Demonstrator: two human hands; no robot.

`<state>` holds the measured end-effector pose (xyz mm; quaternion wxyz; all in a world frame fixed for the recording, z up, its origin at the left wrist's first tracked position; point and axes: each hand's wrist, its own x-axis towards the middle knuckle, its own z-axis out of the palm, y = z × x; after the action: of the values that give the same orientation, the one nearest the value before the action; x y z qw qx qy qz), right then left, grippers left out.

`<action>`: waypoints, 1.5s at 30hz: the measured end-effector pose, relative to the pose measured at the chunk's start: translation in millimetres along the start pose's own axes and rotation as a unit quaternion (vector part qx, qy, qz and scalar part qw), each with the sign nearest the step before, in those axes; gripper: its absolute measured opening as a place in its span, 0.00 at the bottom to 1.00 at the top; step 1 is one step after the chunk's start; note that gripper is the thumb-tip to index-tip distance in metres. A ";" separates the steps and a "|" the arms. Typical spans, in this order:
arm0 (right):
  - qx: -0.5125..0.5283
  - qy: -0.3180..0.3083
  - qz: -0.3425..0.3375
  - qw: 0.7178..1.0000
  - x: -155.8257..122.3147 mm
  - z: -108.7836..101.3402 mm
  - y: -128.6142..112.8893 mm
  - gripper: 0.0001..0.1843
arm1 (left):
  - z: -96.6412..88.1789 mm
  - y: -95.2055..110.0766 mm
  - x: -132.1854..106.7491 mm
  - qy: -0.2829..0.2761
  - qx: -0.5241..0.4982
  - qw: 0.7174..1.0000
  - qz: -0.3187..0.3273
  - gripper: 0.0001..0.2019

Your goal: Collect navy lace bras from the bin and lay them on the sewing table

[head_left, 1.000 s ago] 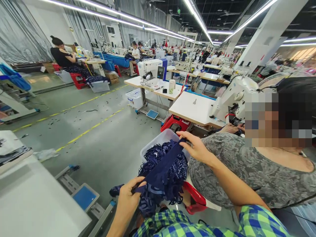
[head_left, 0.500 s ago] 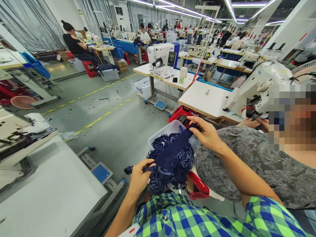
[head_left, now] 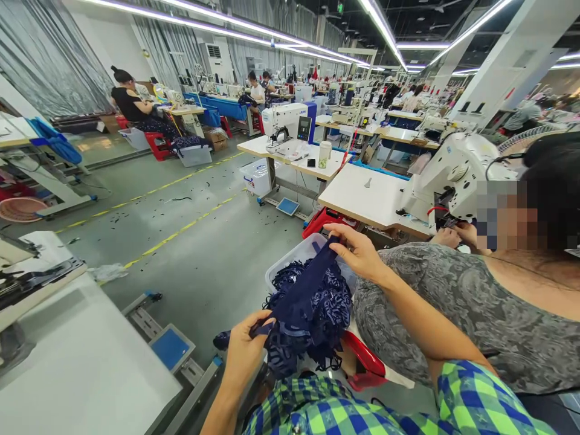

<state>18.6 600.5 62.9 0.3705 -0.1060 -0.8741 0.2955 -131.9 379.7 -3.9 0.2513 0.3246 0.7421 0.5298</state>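
- Navy fabric strip (head_left: pixel 302 291) hangs taut above a clear plastic bin (head_left: pixel 290 261), stretched between both hands.
- Left hand (head_left: pixel 247 345) pinches the strip's lower end; right hand (head_left: pixel 357 252) pinches its upper end.
- Navy lace pieces (head_left: pixel 333 314) fill the bin.
- Co-worker in a grey top (head_left: pixel 453 302) sits just beside the bin, at a sewing machine (head_left: pixel 453 172).

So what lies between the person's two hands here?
Head view: a navy fabric strip runs from the left hand to the right hand, pinched at both ends, above navy lace pieces in a clear bin.
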 end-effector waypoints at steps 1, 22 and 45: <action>-0.001 0.001 -0.005 1.000 0.5 0.3 -0.1 0.18 | -0.4 -1.2 0.7 0.000 0.000 1.000 0.001 0.12; 0.026 -0.005 0.015 1.000 1.0 -4.5 -5.6 0.18 | 1.4 5.4 -3.9 0.016 -0.016 1.000 -0.010 0.12; 0.188 0.061 0.127 0.972 31.8 30.7 10.6 0.18 | 13.8 -0.2 -16.2 -0.032 -0.153 0.978 -0.135 0.20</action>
<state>-25.9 608.5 58.3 0.3959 -0.1629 -0.7581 0.4920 -111.3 376.1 -7.9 0.3909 0.1956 0.6810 0.5875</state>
